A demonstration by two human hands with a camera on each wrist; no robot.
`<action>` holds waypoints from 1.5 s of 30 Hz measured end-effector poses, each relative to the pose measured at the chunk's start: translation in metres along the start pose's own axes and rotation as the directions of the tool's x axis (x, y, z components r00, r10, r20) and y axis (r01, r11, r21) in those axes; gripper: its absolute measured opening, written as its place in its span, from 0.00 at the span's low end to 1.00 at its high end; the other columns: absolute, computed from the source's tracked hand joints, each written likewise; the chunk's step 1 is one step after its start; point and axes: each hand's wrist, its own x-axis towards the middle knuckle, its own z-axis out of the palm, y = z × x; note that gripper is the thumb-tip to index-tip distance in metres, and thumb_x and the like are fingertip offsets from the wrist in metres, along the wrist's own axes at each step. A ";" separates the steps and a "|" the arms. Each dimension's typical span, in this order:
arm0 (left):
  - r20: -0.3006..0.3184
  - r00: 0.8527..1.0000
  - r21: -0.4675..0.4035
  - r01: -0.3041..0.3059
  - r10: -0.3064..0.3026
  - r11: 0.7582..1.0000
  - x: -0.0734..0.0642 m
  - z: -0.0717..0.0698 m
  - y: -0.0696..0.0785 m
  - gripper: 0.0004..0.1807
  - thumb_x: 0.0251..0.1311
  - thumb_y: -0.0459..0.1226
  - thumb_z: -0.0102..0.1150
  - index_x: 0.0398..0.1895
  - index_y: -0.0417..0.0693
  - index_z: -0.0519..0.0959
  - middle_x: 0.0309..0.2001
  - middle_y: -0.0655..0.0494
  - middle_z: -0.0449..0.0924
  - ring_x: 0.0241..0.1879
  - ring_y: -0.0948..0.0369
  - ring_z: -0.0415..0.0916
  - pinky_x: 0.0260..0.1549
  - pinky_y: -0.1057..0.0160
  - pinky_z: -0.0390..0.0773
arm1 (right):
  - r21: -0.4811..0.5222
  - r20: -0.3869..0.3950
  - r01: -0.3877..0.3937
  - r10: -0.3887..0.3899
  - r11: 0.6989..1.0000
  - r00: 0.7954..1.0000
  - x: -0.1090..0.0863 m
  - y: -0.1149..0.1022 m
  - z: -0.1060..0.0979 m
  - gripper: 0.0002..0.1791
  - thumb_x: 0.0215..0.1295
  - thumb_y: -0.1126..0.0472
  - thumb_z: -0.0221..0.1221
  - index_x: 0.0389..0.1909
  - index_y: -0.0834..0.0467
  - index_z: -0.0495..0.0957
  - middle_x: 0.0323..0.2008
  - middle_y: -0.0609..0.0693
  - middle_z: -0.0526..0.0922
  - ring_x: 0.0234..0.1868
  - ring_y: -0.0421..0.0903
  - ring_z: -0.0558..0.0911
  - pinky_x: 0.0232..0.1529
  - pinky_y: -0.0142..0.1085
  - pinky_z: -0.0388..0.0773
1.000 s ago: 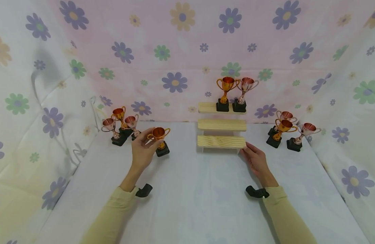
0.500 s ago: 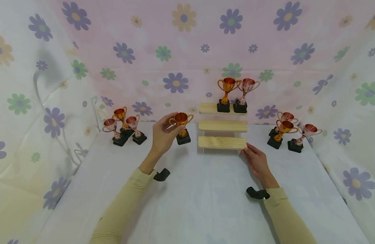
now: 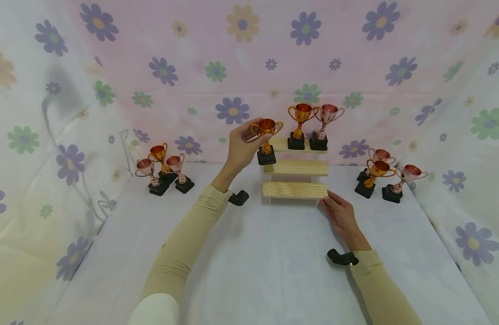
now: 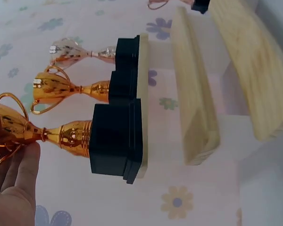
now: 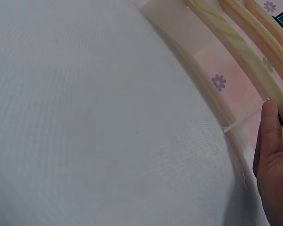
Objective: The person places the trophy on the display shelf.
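My left hand (image 3: 240,146) grips a gold trophy cup (image 3: 266,155) by its bowl. That cup is upright in the head view, at the left end of the riser's top step (image 3: 279,144); in the left wrist view its black base (image 4: 114,139) is right at the board. Beside it on the step stand another gold trophy (image 3: 297,140) and a rose-gold trophy (image 3: 318,142). My right hand (image 3: 342,215) holds the right end of the bottom step (image 3: 295,189) of the three-step wooden display riser, with fingers and thumb at the board's end (image 5: 279,106).
Three trophies, one gold (image 3: 158,153) and two rose-gold, stand at the table's back left. Another three, including a gold one (image 3: 379,169), stand at the back right. Flowered cloth (image 3: 249,72) hangs behind and on both sides of the white table (image 3: 270,266).
My left hand has carried the gold trophy from the table's left side rightward and up to the top step. My right hand has stayed at the bottom step.
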 end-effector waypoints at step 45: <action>0.054 0.983 -0.075 0.179 -0.175 0.981 0.054 0.017 -0.024 0.39 0.62 0.29 0.68 0.75 0.44 0.63 0.67 0.42 0.71 0.66 0.51 0.72 0.63 0.60 0.76 | -0.018 -0.004 0.023 -0.024 1.000 1.000 0.003 0.002 -0.001 0.33 0.77 0.63 0.54 0.78 0.64 0.55 0.57 0.45 0.75 0.51 0.33 0.82 0.60 0.27 0.77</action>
